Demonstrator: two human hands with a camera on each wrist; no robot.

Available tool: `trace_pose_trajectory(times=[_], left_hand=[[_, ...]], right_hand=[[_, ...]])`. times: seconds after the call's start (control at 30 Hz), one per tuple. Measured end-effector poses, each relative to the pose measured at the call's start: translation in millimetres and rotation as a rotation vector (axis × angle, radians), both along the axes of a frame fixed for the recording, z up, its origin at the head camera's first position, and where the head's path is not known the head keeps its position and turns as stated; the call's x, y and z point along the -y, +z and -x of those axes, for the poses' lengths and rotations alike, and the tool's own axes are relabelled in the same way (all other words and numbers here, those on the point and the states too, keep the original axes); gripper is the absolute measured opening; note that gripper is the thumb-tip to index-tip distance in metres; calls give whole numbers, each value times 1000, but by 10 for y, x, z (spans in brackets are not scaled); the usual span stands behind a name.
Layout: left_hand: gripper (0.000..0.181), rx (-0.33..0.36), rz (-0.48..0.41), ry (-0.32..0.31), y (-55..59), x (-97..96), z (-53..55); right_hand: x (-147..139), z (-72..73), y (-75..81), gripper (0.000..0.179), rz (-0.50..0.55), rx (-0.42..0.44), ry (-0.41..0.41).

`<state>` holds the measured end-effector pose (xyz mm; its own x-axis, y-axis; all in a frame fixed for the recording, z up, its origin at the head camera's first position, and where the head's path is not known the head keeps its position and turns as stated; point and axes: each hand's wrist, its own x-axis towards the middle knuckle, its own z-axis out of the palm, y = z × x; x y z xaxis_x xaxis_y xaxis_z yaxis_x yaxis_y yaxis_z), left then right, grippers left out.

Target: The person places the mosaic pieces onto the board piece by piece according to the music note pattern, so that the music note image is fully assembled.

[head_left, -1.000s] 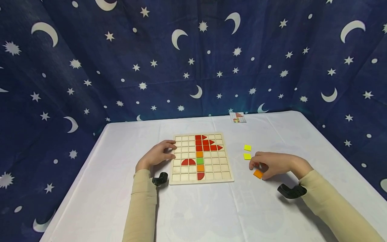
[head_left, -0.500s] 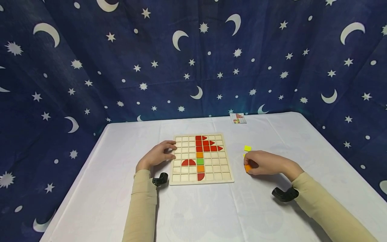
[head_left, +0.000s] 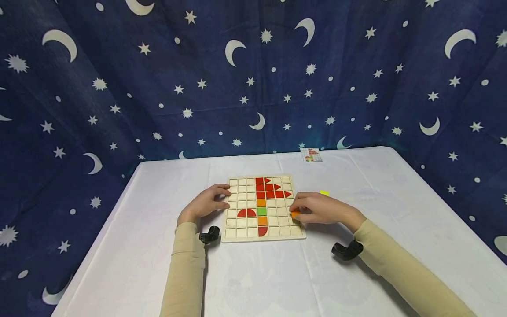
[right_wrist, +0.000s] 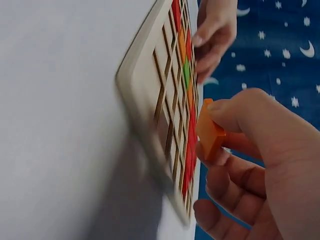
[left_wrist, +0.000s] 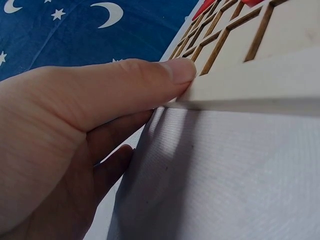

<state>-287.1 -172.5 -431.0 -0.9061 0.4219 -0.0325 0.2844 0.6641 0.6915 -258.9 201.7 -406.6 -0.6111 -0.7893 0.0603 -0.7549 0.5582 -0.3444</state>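
Observation:
A square wooden grid board point(head_left: 239, 232) lies on the white table with red, orange and green tiles set in its cells. My left hand point(head_left: 206, 204) rests at the board's left edge; in the left wrist view the thumb point(left_wrist: 170, 71) touches the rim. Over the board's right edge, my right hand point(head_left: 325, 208) pinches an orange square tile point(head_left: 295, 215) between thumb and fingers. The right wrist view shows that orange tile point(right_wrist: 210, 131) held tilted above the grid. Two red quarter-round tiles point(head_left: 246, 213) sit side by side left of the green tile point(head_left: 262, 211).
A yellow tile point(head_left: 324, 193) lies on the table just behind the right hand, partly covered by it. Farther back is a small printed card point(head_left: 311, 155) with a coloured grid pattern. A dark blue curtain point(head_left: 214, 79) with moons and stars hangs behind the white tablecloth point(head_left: 261, 277).
My right hand took hold of the orange tile on the table and carried it left to the board's right edge. One yellow tile is now hidden by that hand. The left hand has not moved.

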Motion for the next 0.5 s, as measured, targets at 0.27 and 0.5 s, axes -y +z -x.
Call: trace_pose_trajectory(times=[0.27,0.5], left_hand=[[40,-2,-1,-9,-21,-5,16],[39,-11,-1,-11,3,-7,6]], right_hand=[[516,-26,-47,23,18,-114,2],[968,-113,-83,27,27,-164,-13]])
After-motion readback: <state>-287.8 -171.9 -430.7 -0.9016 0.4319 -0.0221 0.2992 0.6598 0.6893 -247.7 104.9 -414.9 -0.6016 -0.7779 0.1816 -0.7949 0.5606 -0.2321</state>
